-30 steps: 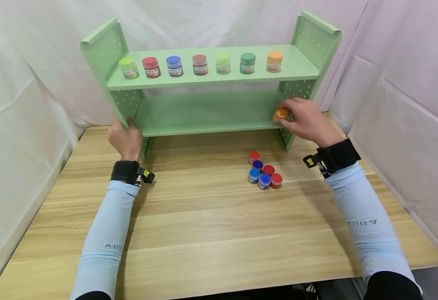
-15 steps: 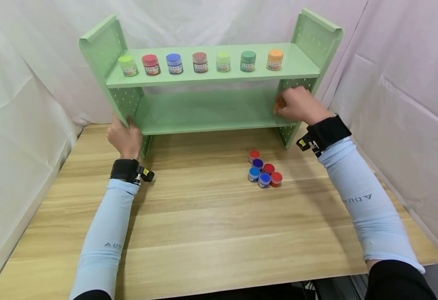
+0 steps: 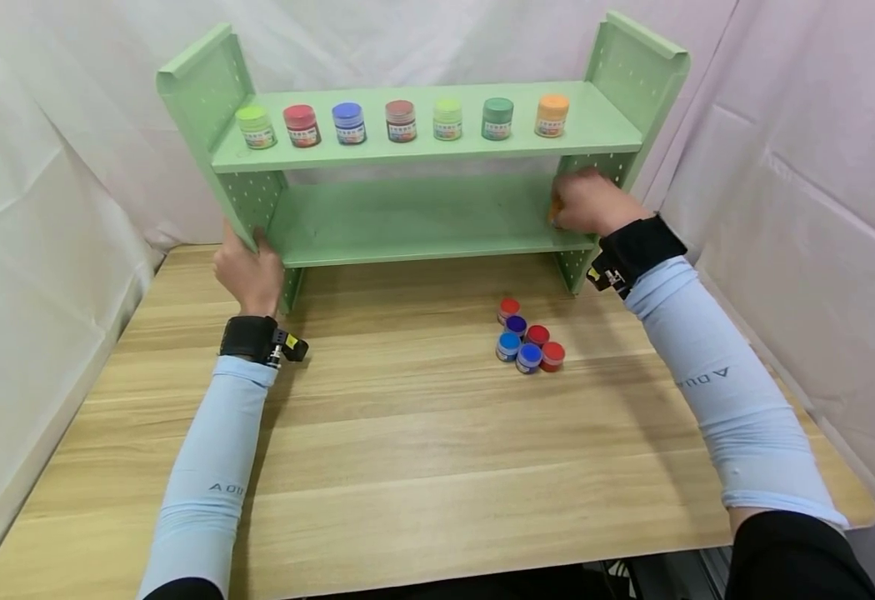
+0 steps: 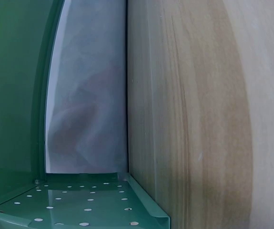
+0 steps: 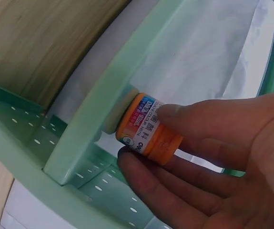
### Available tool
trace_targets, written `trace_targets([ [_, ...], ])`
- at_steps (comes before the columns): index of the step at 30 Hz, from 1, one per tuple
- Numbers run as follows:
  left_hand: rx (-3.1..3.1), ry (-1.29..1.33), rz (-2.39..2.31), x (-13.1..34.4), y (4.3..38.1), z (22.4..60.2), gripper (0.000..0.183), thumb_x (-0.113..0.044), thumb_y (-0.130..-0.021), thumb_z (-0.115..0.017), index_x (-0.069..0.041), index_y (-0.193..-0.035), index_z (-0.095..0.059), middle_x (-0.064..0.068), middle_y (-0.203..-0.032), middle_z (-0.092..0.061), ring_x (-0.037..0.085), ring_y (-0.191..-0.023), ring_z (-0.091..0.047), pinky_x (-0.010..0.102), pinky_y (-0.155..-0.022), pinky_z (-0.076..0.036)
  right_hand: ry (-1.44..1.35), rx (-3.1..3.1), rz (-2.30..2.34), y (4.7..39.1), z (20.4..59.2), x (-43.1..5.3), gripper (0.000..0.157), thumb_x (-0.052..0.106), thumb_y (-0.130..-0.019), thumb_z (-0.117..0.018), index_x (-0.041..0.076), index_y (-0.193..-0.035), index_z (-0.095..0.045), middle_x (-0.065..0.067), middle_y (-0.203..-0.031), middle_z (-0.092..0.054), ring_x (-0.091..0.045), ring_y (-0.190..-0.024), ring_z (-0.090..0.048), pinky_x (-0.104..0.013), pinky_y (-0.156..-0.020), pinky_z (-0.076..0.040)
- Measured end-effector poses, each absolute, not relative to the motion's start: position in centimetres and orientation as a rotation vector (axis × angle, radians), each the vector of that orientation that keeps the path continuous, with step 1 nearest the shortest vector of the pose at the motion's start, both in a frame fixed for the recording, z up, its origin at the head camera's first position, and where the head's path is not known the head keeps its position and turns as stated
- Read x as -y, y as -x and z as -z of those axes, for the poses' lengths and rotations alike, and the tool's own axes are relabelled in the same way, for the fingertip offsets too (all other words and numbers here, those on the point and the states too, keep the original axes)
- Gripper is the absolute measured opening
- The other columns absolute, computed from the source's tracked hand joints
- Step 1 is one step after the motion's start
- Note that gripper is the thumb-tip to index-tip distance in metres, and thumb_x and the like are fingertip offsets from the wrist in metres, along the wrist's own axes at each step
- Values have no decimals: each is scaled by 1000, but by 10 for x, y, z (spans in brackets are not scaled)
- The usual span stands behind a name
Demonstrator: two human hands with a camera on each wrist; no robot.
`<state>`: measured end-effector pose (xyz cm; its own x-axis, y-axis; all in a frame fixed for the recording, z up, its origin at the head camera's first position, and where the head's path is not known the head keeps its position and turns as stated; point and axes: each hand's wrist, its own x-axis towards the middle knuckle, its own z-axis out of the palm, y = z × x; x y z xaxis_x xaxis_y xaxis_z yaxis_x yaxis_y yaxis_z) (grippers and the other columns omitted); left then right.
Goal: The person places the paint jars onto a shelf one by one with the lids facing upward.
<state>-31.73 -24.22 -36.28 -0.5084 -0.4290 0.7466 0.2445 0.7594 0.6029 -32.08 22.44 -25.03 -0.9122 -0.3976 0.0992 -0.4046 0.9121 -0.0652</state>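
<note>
At the right end of the green shelf unit's lower board [image 3: 422, 218], my right hand [image 3: 595, 202] pinches an orange paint jar [image 5: 148, 128] between thumb and fingers. The right wrist view has the jar's label facing the camera and its base at the board's surface; whether it bears weight there I cannot tell. My left hand [image 3: 248, 271] grips the unit's left side panel [image 3: 208, 125] low down, its fingers partly hidden behind the panel. The left wrist view catches only the perforated panel [image 4: 75, 200], not the hand.
Along the upper board stands a spaced row of several paint jars, from a lime one [image 3: 256, 127] to an orange one [image 3: 552, 117]. Several red and blue jars [image 3: 529, 358] cluster on the wooden table [image 3: 377, 450] before the unit. White cloth [image 3: 55, 142] hangs behind and beside.
My right hand has carried the orange jar from the lower board's front edge inward, back onto its right end. My left hand keeps its grip on the side panel.
</note>
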Motion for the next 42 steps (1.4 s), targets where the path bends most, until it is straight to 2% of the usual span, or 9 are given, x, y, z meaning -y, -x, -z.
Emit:
trace_targets([
  [8, 1932, -136, 859, 242, 317, 364, 30, -10, -90, -58, -9, -119, -63, 6, -113, -66, 14, -104, -60, 27, -91, -42, -567, 3065, -75, 325, 248, -218, 5, 4, -81, -46, 1, -81, -50, -14, -79, -49, -28, -72, -48, -38, -62, -42],
  [15, 1939, -140, 834, 243, 315, 363, 31, -11, -90, -58, -9, -120, -63, 7, -112, -66, 16, -103, -61, 29, -90, -44, -534, 3143, -59, 330, 253, -215, 23, 6, -86, -38, -5, -103, -49, -20, -91, -49, -33, -84, -48, -46, -72, -43],
  [19, 1935, -147, 846, 244, 314, 364, 31, -10, -90, -58, -9, -120, -63, 7, -111, -67, 15, -102, -61, 28, -90, -43, -541, 3127, -71, 330, 257, -214, 28, 5, -86, -38, -5, -109, -48, -20, -93, -49, -33, -87, -46, -46, -74, -42],
  [23, 1940, -158, 827, 245, 315, 366, 29, -11, -90, -58, -7, -118, -63, 8, -109, -67, 17, -102, -62, 31, -89, -45, -511, 3102, -71, 327, 259, -212, 42, 6, -86, -39, -7, -126, -43, -28, -113, -45, -38, -100, -45, -51, -84, -41],
  [27, 1940, -155, 825, 246, 315, 367, 30, -12, -89, -59, -7, -118, -64, 8, -109, -68, 18, -102, -62, 33, -89, -44, -503, 3009, -48, 320, 263, -209, 62, 8, -84, -46, -2, -144, -31, -35, -137, -28, -48, -115, -39, -59, -88, -38],
  [29, 1938, -149, 831, 245, 315, 367, 30, -12, -89, -59, -8, -119, -64, 8, -110, -67, 17, -102, -61, 32, -90, -44, -535, 2917, -24, 317, 265, -206, 63, 10, -82, -51, -1, -143, -36, -34, -138, -29, -50, -118, -36, -62, -87, -37],
  [32, 1937, -143, 832, 244, 314, 367, 30, -11, -89, -59, -8, -119, -63, 8, -110, -67, 17, -103, -61, 30, -90, -43, -603, 2748, -25, 312, 271, -200, 54, 13, -82, -57, -1, -134, -50, -31, -138, -35, -48, -124, -33, -65, -89, -33],
  [36, 1934, -132, 835, 243, 315, 365, 30, -10, -90, -59, -7, -119, -63, 9, -111, -67, 17, -103, -61, 30, -90, -43, -660, 2543, -168, 301, 283, -194, 35, 16, -83, -61, 3, -115, -64, -22, -124, -51, -41, -114, -45, -60, -81, -39],
  [42, 1933, -141, 842, 242, 316, 364, 30, -10, -90, -58, -7, -120, -63, 8, -112, -66, 15, -104, -60, 28, -91, -42, -658, 2426, -401, 282, 303, -192, 22, 19, -85, -61, 6, -101, -66, -12, -103, -58, -28, -92, -55, -46, -72, -44],
])
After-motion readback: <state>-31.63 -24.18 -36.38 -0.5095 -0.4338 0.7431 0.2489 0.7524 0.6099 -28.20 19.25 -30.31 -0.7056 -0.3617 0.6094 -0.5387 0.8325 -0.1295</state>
